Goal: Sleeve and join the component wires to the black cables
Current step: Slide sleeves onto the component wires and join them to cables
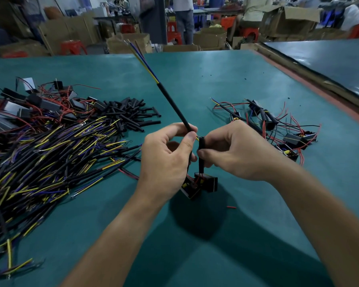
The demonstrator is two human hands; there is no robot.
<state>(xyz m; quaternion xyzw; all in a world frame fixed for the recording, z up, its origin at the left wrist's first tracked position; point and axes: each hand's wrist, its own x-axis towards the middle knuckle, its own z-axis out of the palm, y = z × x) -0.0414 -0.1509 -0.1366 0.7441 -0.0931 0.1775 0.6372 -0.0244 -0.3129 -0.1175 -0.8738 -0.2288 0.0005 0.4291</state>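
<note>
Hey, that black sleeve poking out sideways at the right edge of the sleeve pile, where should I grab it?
I'd pinch the black sleeve by its free right end, coming in from the right over the green mat. That end juts clear of the sleeve pile, while the left end lies among other tubes.

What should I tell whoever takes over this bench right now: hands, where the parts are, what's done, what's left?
Left hand pinches one black cable, which slants up and away.
Right hand pinches a black sleeve, upright beside the cable's near end; a black component hangs beneath on its wires.
Left of the hands: cable pile, loose sleeves, spare components.
Right: a small group of assemblies, apparently finished.
Done: those few. Left: this joint, whose state the hands hide, then the large pile.
</note>
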